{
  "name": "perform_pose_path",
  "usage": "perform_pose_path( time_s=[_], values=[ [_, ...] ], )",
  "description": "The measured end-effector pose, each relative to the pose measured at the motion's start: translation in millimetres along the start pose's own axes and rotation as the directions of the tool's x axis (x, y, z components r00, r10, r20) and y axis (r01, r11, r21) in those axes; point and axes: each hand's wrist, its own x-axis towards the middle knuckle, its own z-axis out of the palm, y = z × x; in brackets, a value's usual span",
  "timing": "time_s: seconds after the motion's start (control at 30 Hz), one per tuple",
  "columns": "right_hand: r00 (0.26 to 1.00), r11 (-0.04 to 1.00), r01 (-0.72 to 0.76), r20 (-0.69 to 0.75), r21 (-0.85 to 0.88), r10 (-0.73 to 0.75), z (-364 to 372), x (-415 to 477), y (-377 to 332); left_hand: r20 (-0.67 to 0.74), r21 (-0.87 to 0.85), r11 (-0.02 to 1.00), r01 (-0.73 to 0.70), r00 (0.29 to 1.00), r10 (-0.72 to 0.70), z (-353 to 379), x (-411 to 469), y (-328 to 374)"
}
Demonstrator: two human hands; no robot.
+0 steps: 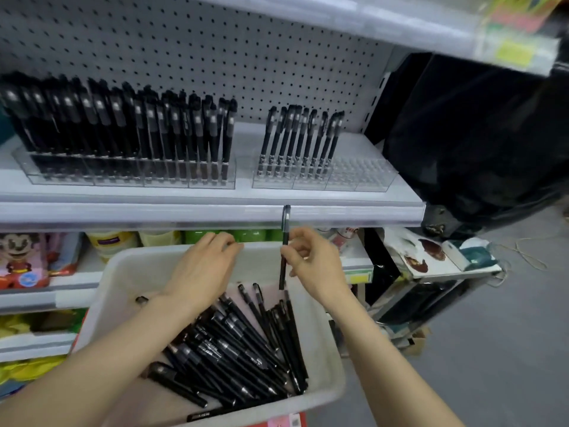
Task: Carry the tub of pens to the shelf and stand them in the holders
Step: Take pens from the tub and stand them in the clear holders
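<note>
1. Pens [234, 343] lie in a slanted black heap in the tub [123, 272], low at 6 o'clock and right under my forearms, so every pick is a short reach.
2. Right hand [311, 257] has one pen [284, 241] pinched mid-barrel between thumb and forefinger, the other fingers loosely curled. It stands upright, cap up, its top crossing the shelf [184, 208] edge. I'd say it's vertical so it drops straight into a slot.
3. Left hand [203, 266] sits at the tub's far rim, 11 o'clock from the heap, fingers close together and bent down over the edge. Whether they truly grip the rim I cannot tell. My guess is it's steadying the tub.
4. Up at 10 o'clock, the left holder [132, 177] is packed with standing pens, with no room that I can see.
5. At 1 o'clock, the right holder [354, 177] has pens in its left part only and bare clear slots on the right. That's where this one belongs, I reckon.
6. Watch it: the standing pens lean, and a careless nudge could tip them.
</note>
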Motion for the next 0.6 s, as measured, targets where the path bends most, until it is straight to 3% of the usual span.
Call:
perform_pose_path(
  time_s=[0.2,0.43,0.6],
  values=[
    [0.974,0.989,0.108,-0.209,0.1,-0.085,-86,52,-14,-0.142,-0.01,0.994,-0.106,0.985,0.103,-33,67,37],
    [0.88,0.972,0.222,-0.444,0.072,-0.168,-148,118,-22,-0.231,0.036,0.988,-0.15,0.961,0.154,-32,154,66],
    [0.878,0.974,0.223,-0.442,0.035,-0.185,-145,161,-18,-0.256,0.053,0.994,-0.096,0.961,0.107,-16,169,70]
  ],
)
